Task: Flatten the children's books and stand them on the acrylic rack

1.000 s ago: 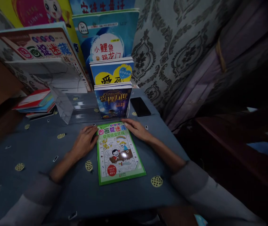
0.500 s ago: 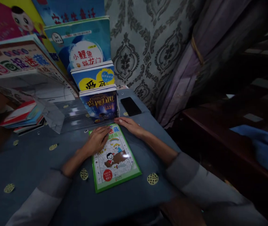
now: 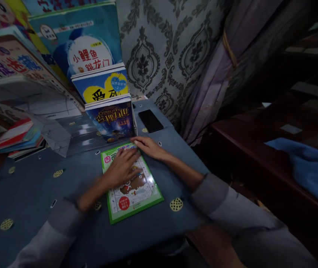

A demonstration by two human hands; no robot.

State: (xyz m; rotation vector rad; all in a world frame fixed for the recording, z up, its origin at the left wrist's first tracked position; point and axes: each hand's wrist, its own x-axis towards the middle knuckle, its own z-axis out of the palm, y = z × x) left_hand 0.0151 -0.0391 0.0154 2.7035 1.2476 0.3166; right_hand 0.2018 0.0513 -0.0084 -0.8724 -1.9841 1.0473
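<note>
A green-bordered picture book (image 3: 143,199) lies cover up on the blue tablecloth, near the table's front. My left hand (image 3: 122,167), slightly blurred, is over the upper half of its cover with fingers spread. Whether the palm presses on the cover I cannot tell. At the book's top right corner rests my right hand (image 3: 150,148), its fingers stretched out and pointing left. Just beyond those fingertips stands a dark blue and purple book (image 3: 111,123), the front one of a row of upright books.
Behind it stand a yellow and blue book (image 3: 91,91) and a teal book (image 3: 55,52). A black phone (image 3: 150,121) lies right of the row. Several thin books (image 3: 16,136) are stacked at left. Past the table's right edge, a blue cloth (image 3: 309,167) lies on a dark red surface.
My left hand has slid right and down over the cover with its fingers spreading, uncovering the book's top left. My right hand stays by the top right corner. The view has shifted slightly.
</note>
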